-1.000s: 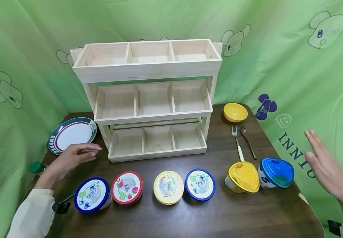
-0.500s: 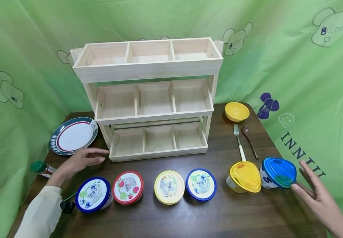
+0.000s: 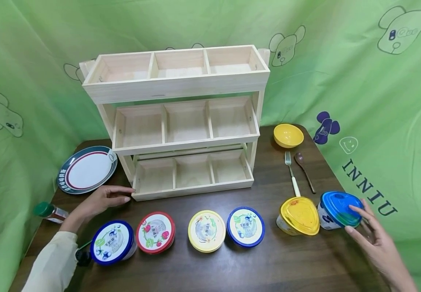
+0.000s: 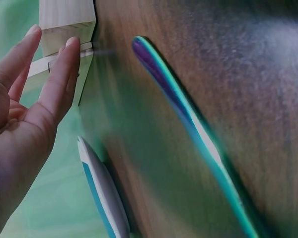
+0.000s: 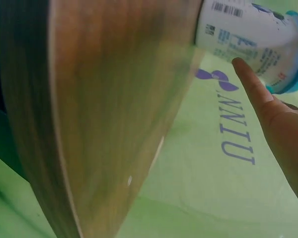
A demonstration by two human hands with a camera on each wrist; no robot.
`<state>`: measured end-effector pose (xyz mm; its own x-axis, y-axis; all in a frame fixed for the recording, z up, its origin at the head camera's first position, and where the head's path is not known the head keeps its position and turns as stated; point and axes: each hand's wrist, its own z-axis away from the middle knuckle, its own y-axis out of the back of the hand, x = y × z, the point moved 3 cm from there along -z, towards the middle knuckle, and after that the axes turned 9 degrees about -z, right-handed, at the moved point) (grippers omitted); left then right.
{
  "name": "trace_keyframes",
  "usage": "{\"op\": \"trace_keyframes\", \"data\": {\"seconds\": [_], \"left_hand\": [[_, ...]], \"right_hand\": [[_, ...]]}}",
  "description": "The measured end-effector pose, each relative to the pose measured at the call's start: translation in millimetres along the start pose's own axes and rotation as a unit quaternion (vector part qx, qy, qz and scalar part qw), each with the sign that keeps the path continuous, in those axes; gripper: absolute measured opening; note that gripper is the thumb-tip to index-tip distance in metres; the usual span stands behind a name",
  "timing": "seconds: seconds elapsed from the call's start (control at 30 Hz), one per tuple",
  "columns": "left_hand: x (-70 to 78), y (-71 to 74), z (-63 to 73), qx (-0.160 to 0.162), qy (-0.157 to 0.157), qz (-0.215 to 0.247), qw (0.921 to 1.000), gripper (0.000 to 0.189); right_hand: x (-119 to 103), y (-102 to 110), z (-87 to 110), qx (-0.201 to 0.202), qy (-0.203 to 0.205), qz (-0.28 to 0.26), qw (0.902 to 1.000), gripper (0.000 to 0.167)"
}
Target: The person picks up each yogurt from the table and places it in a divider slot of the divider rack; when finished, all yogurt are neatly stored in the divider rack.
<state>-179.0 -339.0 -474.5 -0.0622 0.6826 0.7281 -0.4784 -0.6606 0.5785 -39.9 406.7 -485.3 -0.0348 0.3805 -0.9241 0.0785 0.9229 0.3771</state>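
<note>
My right hand (image 3: 376, 239) reaches around the right side of a blue-lidded tub (image 3: 339, 210), its index finger over the lid's edge. In the right wrist view a straight digit lies along the white printed side of the tub (image 5: 243, 42); the other fingers are mostly hidden, and firm contact cannot be told. With straight fingers, my left hand (image 3: 99, 200) touches the lower left front corner of the three-tier wooden rack (image 3: 195, 190), or nearly so. That hand (image 4: 35, 99) appears in the left wrist view beside a rack corner (image 4: 67, 22).
Nearby stand a yellow-lidded tub (image 3: 299, 215) and several round-lidded tubs (image 3: 206, 231). A fork (image 3: 292, 174), wooden spoon (image 3: 305, 172) and yellow bowl (image 3: 288, 136) lie right; a plate (image 3: 90, 168) and green-capped jar (image 3: 50, 211) are left. An iridescent handle (image 4: 203, 131) lies below the left hand.
My right hand has come in from the right and lowered to the blue-lidded tub. My left hand has moved slightly right to the rack's corner. The tubs have stayed in place.
</note>
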Motion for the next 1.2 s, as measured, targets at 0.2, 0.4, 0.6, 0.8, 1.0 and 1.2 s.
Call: {"op": "trace_keyframes", "data": {"seconds": [0.2, 0.4, 0.6, 0.8, 1.0, 1.2], "left_hand": [[-2.4, -2.3, -4.2, -0.005, -0.013, 0.011, 0.9998, 0.041], [-2.2, -3.8, -8.5, 0.007, -0.014, 0.001, 0.9999, 0.038], [-0.1, -5.1, -10.6, 0.017, -0.004, 0.015, 0.9997, 0.037], [2.0, -6.4, -10.2, 0.021, 0.005, 0.037, 0.9991, 0.038], [1.2, -7.8, -10.3, 0.022, 0.024, 0.055, 0.9980, 0.040], [-1.4, -8.7, -9.7, 0.017, 0.032, 0.059, 0.9976, 0.041]], "right_hand": [[3, -8, -2.5, 0.018, 0.013, -0.105, 0.9943, 0.066], [4, -16, -6.9, 0.047, 0.054, -0.187, 0.9798, 0.058], [3, -16, -7.4, 0.054, 0.062, -0.185, 0.9793, 0.056], [3, -13, -7.6, 0.059, 0.059, -0.167, 0.9825, 0.057], [-11, -4, -13.1, 0.060, 0.090, -0.187, 0.9763, 0.056], [-28, 10, -27.3, 0.050, 0.121, -0.190, 0.9730, 0.057]]}}
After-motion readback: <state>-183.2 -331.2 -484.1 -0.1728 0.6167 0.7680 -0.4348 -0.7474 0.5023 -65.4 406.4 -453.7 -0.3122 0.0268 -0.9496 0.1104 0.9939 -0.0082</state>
